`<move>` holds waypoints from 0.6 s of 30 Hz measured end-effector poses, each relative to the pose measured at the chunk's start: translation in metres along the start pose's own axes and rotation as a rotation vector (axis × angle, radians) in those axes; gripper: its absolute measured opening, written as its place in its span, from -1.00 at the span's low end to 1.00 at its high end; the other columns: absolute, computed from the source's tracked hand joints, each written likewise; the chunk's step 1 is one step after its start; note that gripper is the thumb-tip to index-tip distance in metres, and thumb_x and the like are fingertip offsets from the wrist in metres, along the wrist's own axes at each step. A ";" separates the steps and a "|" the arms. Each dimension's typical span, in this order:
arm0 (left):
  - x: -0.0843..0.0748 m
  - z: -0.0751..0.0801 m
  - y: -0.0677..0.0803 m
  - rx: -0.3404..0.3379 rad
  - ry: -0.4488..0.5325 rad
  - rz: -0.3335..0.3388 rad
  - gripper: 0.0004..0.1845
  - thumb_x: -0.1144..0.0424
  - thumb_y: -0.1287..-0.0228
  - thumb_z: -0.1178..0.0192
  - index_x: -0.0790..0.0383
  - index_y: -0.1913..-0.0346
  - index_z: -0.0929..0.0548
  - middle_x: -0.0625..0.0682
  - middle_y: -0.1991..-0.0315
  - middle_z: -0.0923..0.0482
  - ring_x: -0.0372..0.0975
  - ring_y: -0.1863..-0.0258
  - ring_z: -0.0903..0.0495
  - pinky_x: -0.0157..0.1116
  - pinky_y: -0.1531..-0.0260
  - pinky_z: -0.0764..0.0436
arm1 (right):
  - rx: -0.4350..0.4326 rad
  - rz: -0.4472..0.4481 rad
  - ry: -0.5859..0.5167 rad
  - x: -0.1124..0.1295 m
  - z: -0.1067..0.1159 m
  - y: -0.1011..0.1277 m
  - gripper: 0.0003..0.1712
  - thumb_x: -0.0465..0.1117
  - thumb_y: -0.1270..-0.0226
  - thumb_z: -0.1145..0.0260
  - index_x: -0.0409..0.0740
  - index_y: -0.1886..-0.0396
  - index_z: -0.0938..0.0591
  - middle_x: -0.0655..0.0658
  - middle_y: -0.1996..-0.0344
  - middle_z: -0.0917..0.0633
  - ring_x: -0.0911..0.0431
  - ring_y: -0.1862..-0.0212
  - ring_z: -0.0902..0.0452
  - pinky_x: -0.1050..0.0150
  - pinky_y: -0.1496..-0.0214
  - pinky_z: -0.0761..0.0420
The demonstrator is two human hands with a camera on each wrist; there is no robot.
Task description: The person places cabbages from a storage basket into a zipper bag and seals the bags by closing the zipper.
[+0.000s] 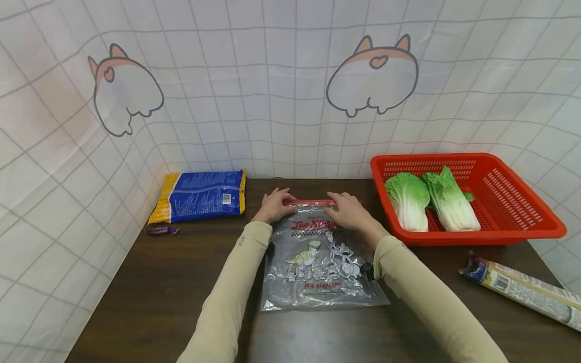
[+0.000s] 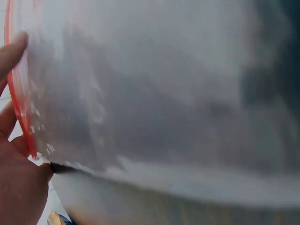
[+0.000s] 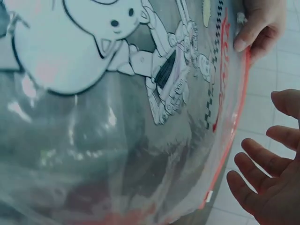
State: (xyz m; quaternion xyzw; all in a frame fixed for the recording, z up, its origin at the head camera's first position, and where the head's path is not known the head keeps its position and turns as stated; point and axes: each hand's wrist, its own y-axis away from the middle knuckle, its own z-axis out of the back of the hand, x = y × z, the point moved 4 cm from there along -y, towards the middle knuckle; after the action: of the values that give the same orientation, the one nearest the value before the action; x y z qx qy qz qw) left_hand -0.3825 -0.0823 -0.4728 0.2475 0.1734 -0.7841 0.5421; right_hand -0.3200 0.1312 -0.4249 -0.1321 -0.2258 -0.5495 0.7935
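A clear plastic zip bag (image 1: 317, 297) with a red strip along its far edge and cartoon figures printed on it lies flat on the dark table. My left hand (image 1: 274, 205) pinches the bag's far left corner; in the right wrist view its thumb (image 3: 243, 41) lies over the red edge, fingers curled beneath. Over the far right part of the bag is my right hand (image 1: 348, 210). Seen from the right wrist, the right hand (image 3: 274, 173) has its fingers spread beside the red strip, apart from it, holding nothing. A small white slider (image 3: 209, 196) sits on the strip.
At the right stands a red basket (image 1: 540, 217) with two heads of napa cabbage (image 1: 407, 201). A long wrapped packet (image 1: 526, 287) lies in front of it. To the left are a blue and yellow package (image 1: 204, 196) and a small purple wrapper (image 1: 162, 230). A white curtain rises behind.
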 end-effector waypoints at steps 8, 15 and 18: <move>-0.005 0.003 -0.001 -0.042 0.103 -0.033 -0.86 0.30 -0.15 -0.39 0.26 0.23 -0.74 0.11 -0.01 -0.61 -0.08 -0.02 -0.52 -0.11 -0.11 -0.44 | -0.054 0.016 -0.038 -0.003 -0.005 -0.003 -0.36 -0.14 -0.41 -0.21 -0.33 -0.40 -0.35 -0.41 -0.18 -0.50 -0.25 -0.21 -0.38 -0.16 -0.24 -0.37; -0.007 0.006 0.003 -0.002 0.166 -0.010 -0.83 0.23 -0.20 -0.37 0.22 0.19 -0.73 0.06 0.15 -0.63 -0.17 0.23 -0.51 -0.27 0.22 -0.49 | -0.141 -0.020 -0.098 -0.006 -0.005 -0.004 -0.42 -0.20 -0.39 -0.22 -0.30 -0.35 -0.42 -0.28 0.12 -0.64 -0.11 0.10 -0.53 -0.07 -0.04 -0.53; -0.009 0.009 0.005 -0.009 0.166 -0.030 -0.84 0.22 -0.20 -0.37 0.21 0.20 -0.73 0.04 0.17 -0.64 -0.18 0.24 -0.51 -0.28 0.23 -0.49 | -0.157 -0.046 -0.097 -0.006 -0.004 -0.004 -0.44 -0.18 -0.40 -0.19 -0.29 -0.34 -0.43 -0.29 0.17 -0.64 -0.11 0.16 -0.52 -0.08 -0.03 -0.52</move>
State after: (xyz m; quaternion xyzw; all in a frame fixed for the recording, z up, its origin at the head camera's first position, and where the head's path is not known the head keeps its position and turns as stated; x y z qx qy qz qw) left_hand -0.3771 -0.0817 -0.4599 0.3066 0.2253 -0.7680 0.5152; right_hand -0.3244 0.1333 -0.4316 -0.2152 -0.2231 -0.5765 0.7560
